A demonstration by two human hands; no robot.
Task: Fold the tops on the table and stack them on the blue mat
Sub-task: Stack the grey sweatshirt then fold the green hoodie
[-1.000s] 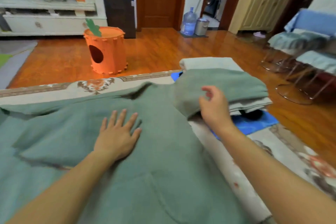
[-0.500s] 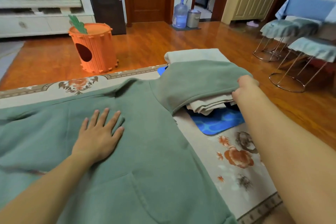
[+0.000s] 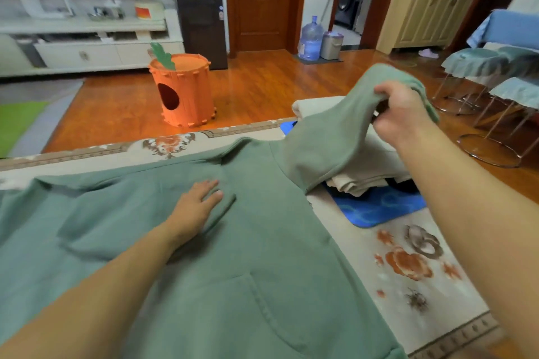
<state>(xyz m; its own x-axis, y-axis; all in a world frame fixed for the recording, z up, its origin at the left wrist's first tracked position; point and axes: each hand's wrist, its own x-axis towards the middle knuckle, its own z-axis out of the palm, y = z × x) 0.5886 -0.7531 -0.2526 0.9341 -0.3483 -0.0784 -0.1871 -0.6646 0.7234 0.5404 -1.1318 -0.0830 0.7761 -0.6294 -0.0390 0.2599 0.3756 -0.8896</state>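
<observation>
Now lifted clear of the folded cream tops [image 3: 376, 167] at the far right corner of the table: one sleeve [image 3: 335, 137] of the green top [image 3: 227, 242], pinched at its cuff by the right hand [image 3: 401, 114], where half a second before it lay draped flat over that pile; meanwhile kept flat and spread on the chest of the garment, the left hand [image 3: 194, 208], pinning it mid-table; judged ready for folding the sleeve inward across the body; left waiting beneath the cream stack, near the right edge, the blue mat [image 3: 379, 207]; stacking not yet begun for this garment.
</observation>
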